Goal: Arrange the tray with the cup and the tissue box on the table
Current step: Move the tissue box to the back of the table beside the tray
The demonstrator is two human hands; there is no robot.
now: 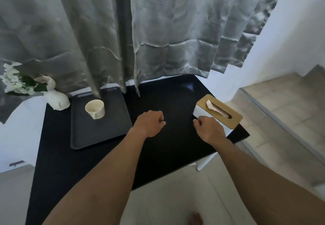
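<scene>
A dark grey tray (98,133) lies on the left part of the black table (172,100). A cream cup (95,109) stands upright on the tray's far half. The tissue box (219,112), white with a wooden lid and a tissue poking out, sits at the table's right edge. My left hand (149,123) hovers over the table's middle with fingers curled and nothing in it. My right hand (208,130) is beside the box's near end, fingers curled; whether it touches the box I cannot tell.
A white vase (56,98) with white flowers stands at the table's far left corner. Grey curtains (158,31) hang over the table's far edge. Steps (281,105) rise to the right. Tiled floor lies in front.
</scene>
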